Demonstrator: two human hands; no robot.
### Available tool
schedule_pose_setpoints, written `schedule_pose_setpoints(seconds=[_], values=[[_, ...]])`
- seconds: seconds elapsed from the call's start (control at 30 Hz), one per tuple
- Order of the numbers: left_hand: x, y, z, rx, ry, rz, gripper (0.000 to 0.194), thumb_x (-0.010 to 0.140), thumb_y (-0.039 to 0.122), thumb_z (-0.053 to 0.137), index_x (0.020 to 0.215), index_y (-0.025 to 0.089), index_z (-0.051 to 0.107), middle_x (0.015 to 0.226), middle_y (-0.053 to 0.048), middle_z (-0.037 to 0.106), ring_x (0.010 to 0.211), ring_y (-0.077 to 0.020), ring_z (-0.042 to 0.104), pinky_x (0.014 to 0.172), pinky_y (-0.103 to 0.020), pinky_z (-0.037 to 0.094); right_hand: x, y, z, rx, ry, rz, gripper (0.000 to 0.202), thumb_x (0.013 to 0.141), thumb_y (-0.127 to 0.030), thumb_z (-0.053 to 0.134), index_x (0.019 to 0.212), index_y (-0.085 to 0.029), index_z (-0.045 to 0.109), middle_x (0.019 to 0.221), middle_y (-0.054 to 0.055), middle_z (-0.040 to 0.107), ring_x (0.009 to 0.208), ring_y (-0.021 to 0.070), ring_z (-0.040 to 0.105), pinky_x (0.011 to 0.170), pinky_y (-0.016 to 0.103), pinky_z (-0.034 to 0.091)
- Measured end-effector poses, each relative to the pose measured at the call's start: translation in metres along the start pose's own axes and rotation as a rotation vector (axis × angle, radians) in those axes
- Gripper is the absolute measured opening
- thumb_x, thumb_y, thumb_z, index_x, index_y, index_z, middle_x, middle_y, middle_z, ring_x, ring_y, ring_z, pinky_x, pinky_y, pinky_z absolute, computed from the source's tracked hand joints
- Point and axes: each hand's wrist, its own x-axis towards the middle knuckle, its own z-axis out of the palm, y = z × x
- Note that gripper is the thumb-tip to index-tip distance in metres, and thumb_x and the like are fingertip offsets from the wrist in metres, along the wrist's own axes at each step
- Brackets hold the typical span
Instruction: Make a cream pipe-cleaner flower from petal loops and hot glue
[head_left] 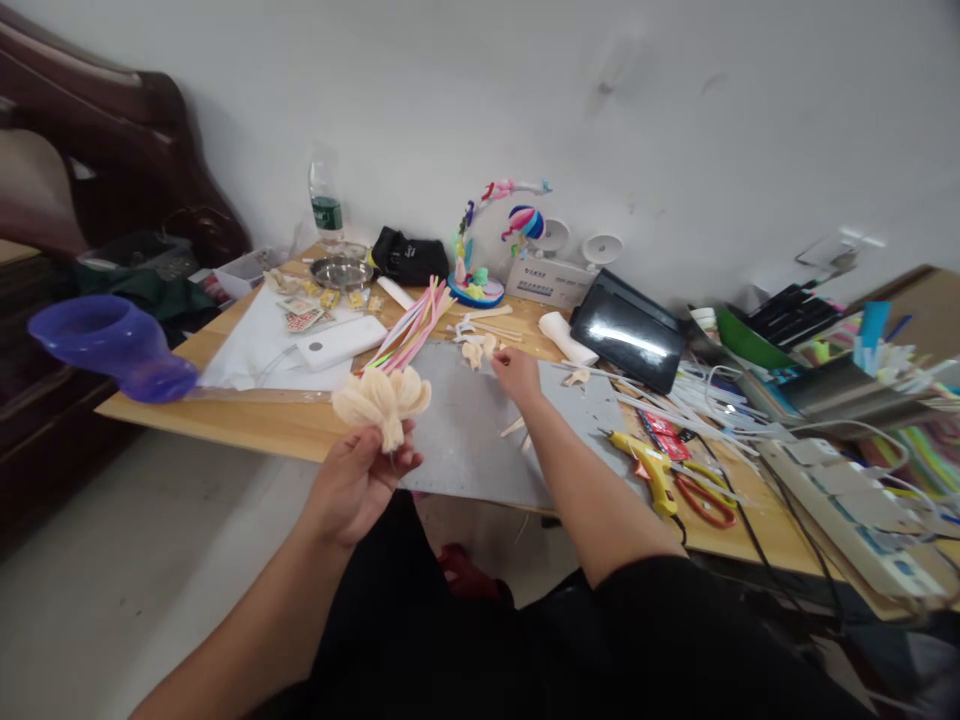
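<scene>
My left hand (364, 480) pinches the base of a cream flower (382, 398) with several rounded, fuzzy petals, raised in front of the table's near edge. A thin wire end shows below its base. Over the grey mat (457, 430), my right hand (517, 375) has its fingers closed at a small cream petal piece (489, 344). Another cream piece (472, 354) lies just left of it. Farther right on the mat sits one more small cream piece (577, 376), and thin cream strips (513, 428) lie nearer me, partly behind my right forearm.
Pink and white pipe cleaners (416, 325) lie beyond the flower. At right are a yellow glue gun (651, 470), red-handled pliers (705, 500) and a power strip (847, 515) with cables. A purple boot-shaped vase (120, 345) stands left; a decorated craft stand (476, 285) is at the back.
</scene>
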Motion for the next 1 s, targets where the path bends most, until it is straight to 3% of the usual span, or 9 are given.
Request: schedule_pose_setpoints(seconds=[0.2, 0.3, 0.37, 0.43, 0.5, 0.6, 0.73, 0.9, 1.0], values=[[0.009, -0.004, 0.019, -0.046, -0.031, 0.029, 0.031, 0.066, 0.038, 0.071, 0.078, 0.010, 0.066, 0.062, 0.000, 0.059, 0.054, -0.0070, 0.052, 0.063, -0.024, 0.053, -0.068, 0.008, -0.006, 0.133, -0.121, -0.146, 0.010, 0.072, -0.023, 0.060, 0.075, -0.017, 0.068, 0.077, 0.005, 0.066, 0.076, 0.0174, 0.057, 0.075, 0.029, 0.041], [0.005, -0.009, 0.031, -0.032, -0.036, 0.010, 0.031, 0.070, 0.040, 0.068, 0.080, 0.010, 0.065, 0.063, 0.000, 0.059, 0.054, -0.0064, 0.053, 0.064, -0.023, 0.052, -0.102, 0.000, -0.019, 0.257, -0.072, -0.182, 0.016, 0.078, -0.026, 0.054, 0.084, -0.018, 0.068, 0.090, 0.007, 0.066, 0.088, 0.0191, 0.057, 0.082, 0.032, 0.041], [0.000, -0.012, 0.041, -0.021, -0.046, 0.007, 0.030, 0.072, 0.040, 0.066, 0.080, 0.011, 0.065, 0.063, 0.000, 0.058, 0.053, -0.0060, 0.053, 0.065, -0.023, 0.052, -0.124, -0.012, -0.033, 0.529, -0.082, -0.198, 0.023, 0.084, -0.032, 0.047, 0.091, -0.020, 0.065, 0.093, 0.006, 0.066, 0.088, 0.0176, 0.059, 0.081, 0.034, 0.044], [-0.006, -0.016, 0.051, -0.027, -0.067, 0.024, 0.030, 0.074, 0.040, 0.064, 0.081, 0.011, 0.064, 0.063, 0.001, 0.058, 0.053, -0.0055, 0.053, 0.064, -0.022, 0.051, -0.146, -0.026, -0.046, 0.883, -0.280, -0.239, 0.024, 0.081, -0.040, 0.051, 0.089, -0.021, 0.064, 0.088, 0.004, 0.067, 0.083, 0.0170, 0.061, 0.077, 0.034, 0.046], [-0.012, -0.022, 0.062, -0.042, -0.085, 0.045, 0.029, 0.076, 0.039, 0.062, 0.082, 0.011, 0.064, 0.064, 0.001, 0.058, 0.053, -0.0051, 0.053, 0.064, -0.021, 0.051, -0.166, -0.040, -0.053, 1.053, -0.482, -0.250, 0.027, 0.070, -0.043, 0.064, 0.084, -0.020, 0.064, 0.082, 0.002, 0.067, 0.077, 0.0167, 0.062, 0.071, 0.033, 0.048], [-0.021, -0.032, 0.076, -0.024, -0.101, 0.042, 0.027, 0.078, 0.037, 0.060, 0.081, 0.011, 0.065, 0.064, 0.001, 0.058, 0.052, -0.0047, 0.053, 0.063, -0.020, 0.050, -0.188, -0.050, -0.054, 1.055, -0.506, -0.186, 0.025, 0.061, -0.038, 0.072, 0.073, -0.018, 0.064, 0.068, 0.000, 0.066, 0.065, 0.0145, 0.060, 0.064, 0.029, 0.047], [-0.032, -0.042, 0.091, 0.025, -0.099, 0.031, 0.027, 0.078, 0.039, 0.060, 0.080, 0.012, 0.064, 0.063, 0.001, 0.058, 0.049, -0.0035, 0.052, 0.059, -0.018, 0.050, -0.205, -0.045, -0.052, 1.042, -0.418, -0.104, 0.016, 0.067, -0.032, 0.066, 0.063, -0.017, 0.062, 0.058, -0.001, 0.063, 0.057, 0.0126, 0.057, 0.058, 0.027, 0.044], [-0.039, -0.038, 0.105, 0.023, -0.061, 0.049, 0.029, 0.077, 0.042, 0.061, 0.078, 0.013, 0.063, 0.060, 0.003, 0.058, 0.044, -0.0011, 0.049, 0.052, -0.013, 0.047, -0.220, -0.017, -0.054, 0.788, -0.414, -0.139, 0.012, 0.069, -0.028, 0.065, 0.064, -0.017, 0.065, 0.058, -0.001, 0.062, 0.054, 0.0099, 0.052, 0.054, 0.023, 0.038], [-0.040, -0.026, 0.110, -0.038, -0.023, 0.052, 0.033, 0.084, 0.043, 0.050, 0.075, 0.013, 0.062, 0.057, 0.003, 0.058, 0.040, -0.0007, 0.048, 0.050, -0.013, 0.046, -0.228, 0.010, -0.046, 0.603, -0.432, -0.154, 0.013, 0.071, -0.029, 0.062, 0.065, -0.018, 0.065, 0.059, -0.002, 0.062, 0.055, 0.0090, 0.051, 0.054, 0.021, 0.037]])
